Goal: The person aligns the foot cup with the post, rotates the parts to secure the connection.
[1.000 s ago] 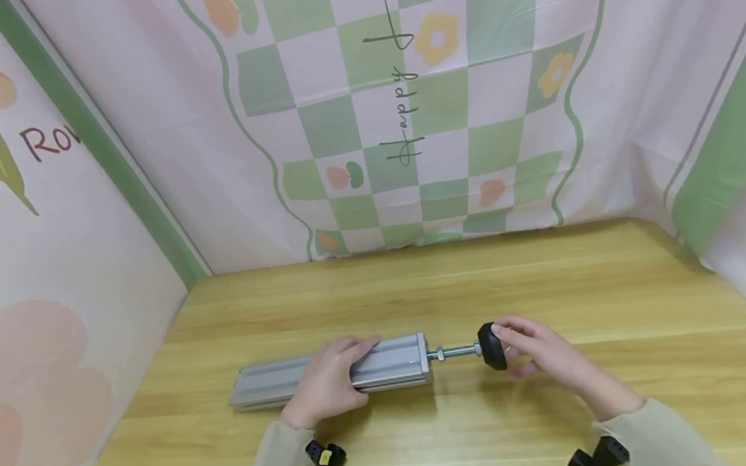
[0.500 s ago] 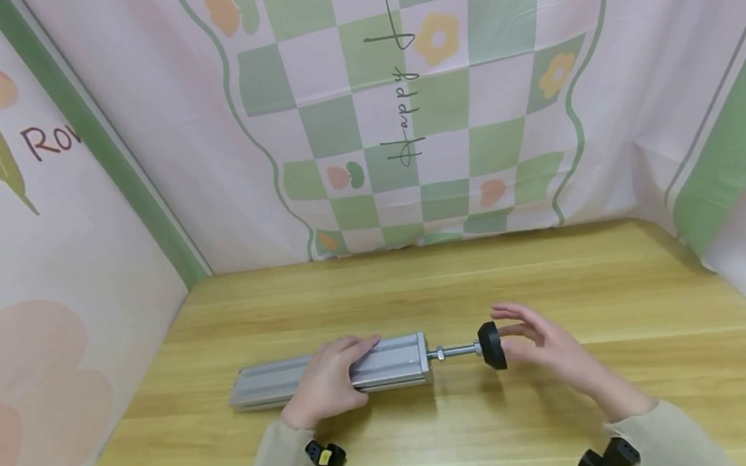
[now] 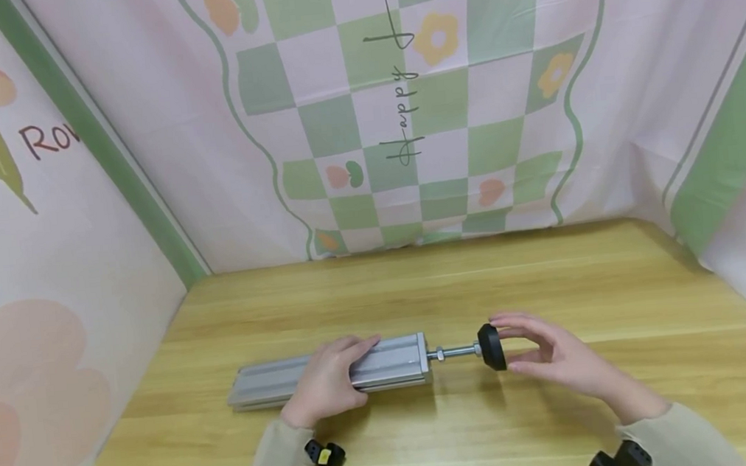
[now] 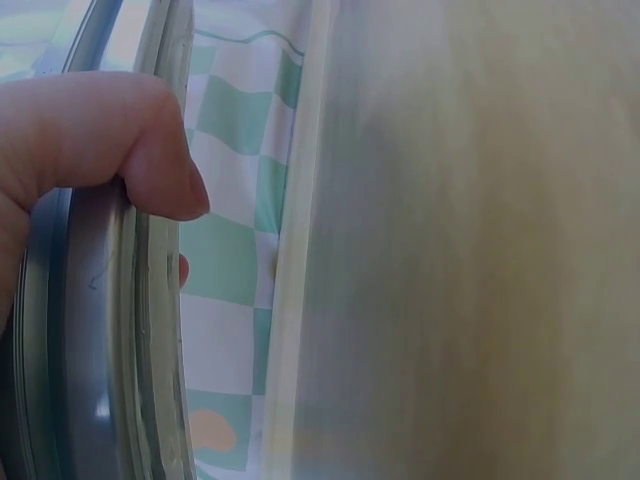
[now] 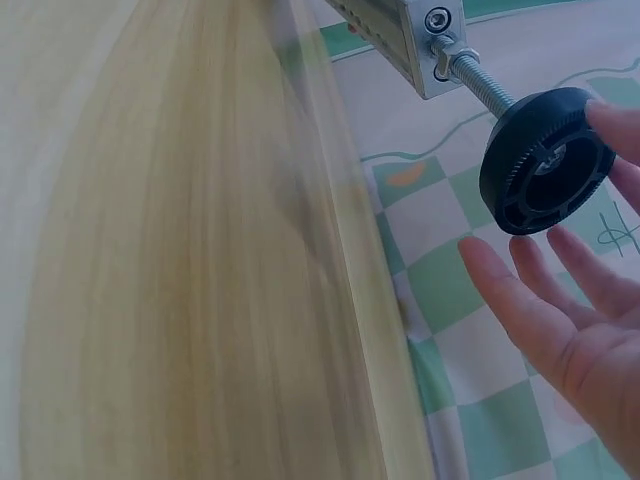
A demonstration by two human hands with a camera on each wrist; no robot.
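A silver aluminium extrusion (image 3: 391,361) lies lengthwise across the wooden table. My left hand (image 3: 329,381) grips it from above near its middle, thumb on the near side; in the left wrist view a bent finger (image 4: 150,140) hooks over its edge. From the right end plate sticks a threaded rod with a nut, ending in a black round levelling foot (image 3: 492,347). My right hand (image 3: 557,354) pinches this foot by its rim, index finger on top and thumb low. The right wrist view shows the hollow ribbed underside of the levelling foot (image 5: 545,165), fingertips around its rim.
The wooden table (image 3: 418,288) runs back to a hanging curtain (image 3: 442,108) with a green check print. Another printed curtain (image 3: 68,252) closes the left side. Black wrist cameras sit at both sleeves.
My right hand let its fingers loosen and lift off the levelling foot, then came back to its rim with the wrist lower and further right. The left hand and the extrusion stay in place.
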